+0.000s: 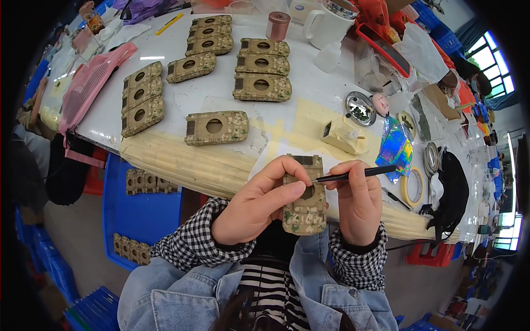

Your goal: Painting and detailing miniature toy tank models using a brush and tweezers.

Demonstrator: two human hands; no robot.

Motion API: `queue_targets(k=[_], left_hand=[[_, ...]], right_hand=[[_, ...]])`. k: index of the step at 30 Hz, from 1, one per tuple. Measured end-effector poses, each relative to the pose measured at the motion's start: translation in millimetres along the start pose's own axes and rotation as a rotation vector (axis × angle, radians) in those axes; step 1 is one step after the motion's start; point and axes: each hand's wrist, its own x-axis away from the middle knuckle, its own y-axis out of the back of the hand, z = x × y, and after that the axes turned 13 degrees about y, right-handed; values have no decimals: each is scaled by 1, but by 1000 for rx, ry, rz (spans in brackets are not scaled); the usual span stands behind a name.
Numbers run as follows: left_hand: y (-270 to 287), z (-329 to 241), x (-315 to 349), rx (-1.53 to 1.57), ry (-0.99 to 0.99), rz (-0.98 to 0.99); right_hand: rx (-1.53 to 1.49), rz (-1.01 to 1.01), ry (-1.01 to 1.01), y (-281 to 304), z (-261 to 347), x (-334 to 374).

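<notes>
My left hand (pixel 259 204) is closed around a camouflage-painted toy tank hull (pixel 305 218) with a round opening, held upright just off the table's front edge. Its thumb and forefinger come together over the opening; whether a tiny part is pinched there is too small to tell. My right hand (pixel 358 201) grips slim black tweezers (pixel 364 172), whose pale pointed tip reaches those left fingertips. Another loose hull (pixel 217 127) lies on the table nearby, ahead and left of my hands.
Several matching hulls (pixel 263 70) stand in rows on the white table (pixel 182 102). A small cream block (pixel 344 137), a round metal dish (pixel 360 108) of dark bits and a masking tape roll (pixel 412 187) sit rightward. A blue tray (pixel 141 212) with more hulls lies lower left.
</notes>
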Motion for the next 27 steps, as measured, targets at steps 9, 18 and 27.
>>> queue_targets(k=[9,18,27], left_hand=[[1,2,-1,8,-14,-16],[5,5,-3,-62,-63,-41],[5,7,-2,-78,-83,-53]], right_hand=[[26,0,4,0,-4,1],[122,-25,76,-3,-3,3],[203,27,157,-1,-2,4]])
